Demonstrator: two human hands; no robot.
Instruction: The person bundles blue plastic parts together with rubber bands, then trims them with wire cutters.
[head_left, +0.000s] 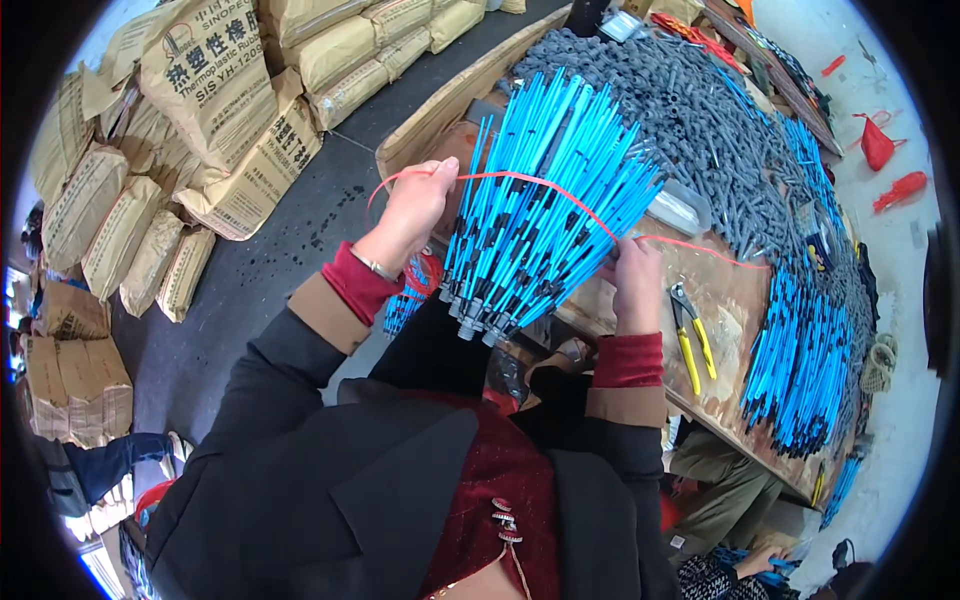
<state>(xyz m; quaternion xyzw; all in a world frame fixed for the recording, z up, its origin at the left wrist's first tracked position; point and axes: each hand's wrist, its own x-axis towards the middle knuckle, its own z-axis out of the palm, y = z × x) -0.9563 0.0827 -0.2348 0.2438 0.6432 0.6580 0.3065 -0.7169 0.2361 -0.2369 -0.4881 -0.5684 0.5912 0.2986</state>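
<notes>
A thick bundle of bright blue rods [560, 190] with black sections and grey end pieces fans out in front of me, its narrow end toward my body. Across its front runs a thin red plastic strap [520, 177]. My left hand [420, 205] pinches the strap at the bundle's left side, and a loop of it bulges beyond the fingers. On the right side my right hand [637, 275] is closed on the same strap, whose loose tail trails to the right over the table. What supports the bundle from beneath is hidden.
Grey plastic pieces [680, 110] heap over the wooden table [725, 300]. Yellow-handled cutting pliers [691, 340] lie right of my right hand. Another blue rod bundle [800, 360] is farther right. Paper sacks [210, 90] are stacked at left. A co-worker's hand [762, 562] shows at lower right.
</notes>
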